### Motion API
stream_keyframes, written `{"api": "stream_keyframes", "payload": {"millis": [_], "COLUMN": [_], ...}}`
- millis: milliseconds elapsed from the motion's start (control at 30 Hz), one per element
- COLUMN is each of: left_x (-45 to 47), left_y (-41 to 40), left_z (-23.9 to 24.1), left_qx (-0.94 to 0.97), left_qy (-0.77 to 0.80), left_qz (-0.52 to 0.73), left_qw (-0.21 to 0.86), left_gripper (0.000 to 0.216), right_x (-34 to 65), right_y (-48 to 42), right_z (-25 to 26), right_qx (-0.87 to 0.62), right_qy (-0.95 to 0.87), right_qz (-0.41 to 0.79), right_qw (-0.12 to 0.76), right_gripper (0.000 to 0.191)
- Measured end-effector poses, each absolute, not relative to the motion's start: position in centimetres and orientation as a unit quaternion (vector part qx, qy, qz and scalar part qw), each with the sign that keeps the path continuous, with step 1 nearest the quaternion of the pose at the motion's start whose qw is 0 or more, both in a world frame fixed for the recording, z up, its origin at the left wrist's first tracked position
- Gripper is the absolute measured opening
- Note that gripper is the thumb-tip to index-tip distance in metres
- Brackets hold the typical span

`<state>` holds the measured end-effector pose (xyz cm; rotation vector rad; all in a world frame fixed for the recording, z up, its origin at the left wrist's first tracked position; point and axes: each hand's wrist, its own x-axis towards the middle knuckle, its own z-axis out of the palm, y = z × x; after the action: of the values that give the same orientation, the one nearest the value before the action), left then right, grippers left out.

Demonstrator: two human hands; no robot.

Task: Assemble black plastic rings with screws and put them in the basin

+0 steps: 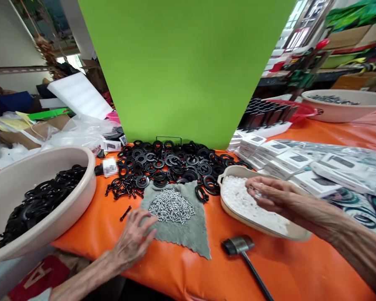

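My left hand rests at the near left edge of a grey-green cloth, fingers bent and apart, holding nothing that I can see. A heap of small silvery screw-like pins lies on that cloth, just beyond the fingertips. Above a beige tray of small white pieces, my right hand has its fingers drawn together. What they hold is too small to name. A hammer with a black-tipped head lies on the orange table cover between my hands.
Black rings are piled along the back, with small black parts beside them. A large tub of black pieces stands left. White boxes are stacked right. A green panel rises behind.
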<state>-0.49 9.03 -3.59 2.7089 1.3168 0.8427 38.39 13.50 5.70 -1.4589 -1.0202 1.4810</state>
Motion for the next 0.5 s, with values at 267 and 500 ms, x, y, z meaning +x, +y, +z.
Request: {"api": "stream_keyframes", "payload": {"millis": [267,500], "left_x": [6.8,6.6], "left_y": [14.4,17.1], "left_z": [-3.8,-4.0], "left_qx": [0.936,0.934], "left_qy": [0.296,0.294], "left_qz": [0.189,0.202], "left_qw": [-0.035,-0.027], "left_gripper": [0.03,0.02], "right_x": [27.7,24.7], "right_y": [11.7,11.0], "right_z": [2.5,-1.9], "right_qx": [-0.503,-0.519], "right_qy": [-0.508,-0.627], "right_qz": [0.646,0.53], "right_qw": [0.268,0.238], "right_gripper": [0.053,0.038]}}
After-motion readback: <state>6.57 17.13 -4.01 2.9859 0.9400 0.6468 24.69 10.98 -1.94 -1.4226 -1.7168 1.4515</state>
